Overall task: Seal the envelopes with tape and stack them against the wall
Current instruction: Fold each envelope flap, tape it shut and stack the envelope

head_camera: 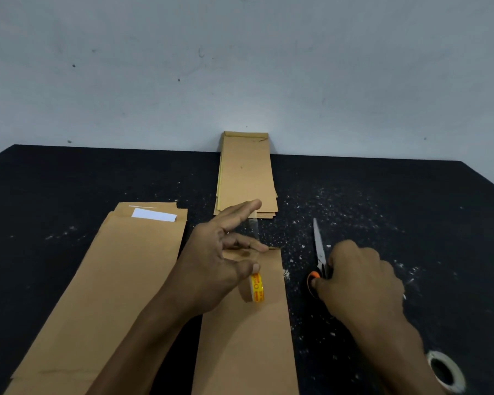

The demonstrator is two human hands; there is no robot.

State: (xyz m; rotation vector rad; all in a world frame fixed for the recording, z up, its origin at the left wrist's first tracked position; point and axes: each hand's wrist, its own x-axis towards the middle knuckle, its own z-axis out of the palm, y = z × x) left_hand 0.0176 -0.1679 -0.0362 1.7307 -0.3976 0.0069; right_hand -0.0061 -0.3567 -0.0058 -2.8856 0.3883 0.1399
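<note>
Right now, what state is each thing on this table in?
Stack: leaning against the wall.
Middle envelope: flat, flap end under the left hand.
Left pile: flat, top envelope open, white sheet showing.
Tape roll: on edge, held by the left hand, a strip pulled out.
Scissors: closed, gripped by the right hand.
Second roll: lying idle.

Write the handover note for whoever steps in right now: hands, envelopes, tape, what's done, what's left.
Left hand: holds the small tape roll, a strip of clear tape pulled out toward the fingers.
Right hand: grips the scissors on the table.
Current envelope: flat under the left hand, not yet taped.
Done: a stack leans against the wall.
Left: cut the strip, seal this envelope, then the pile at left, top one with its flap open. Spare tape roll near right.
</note>
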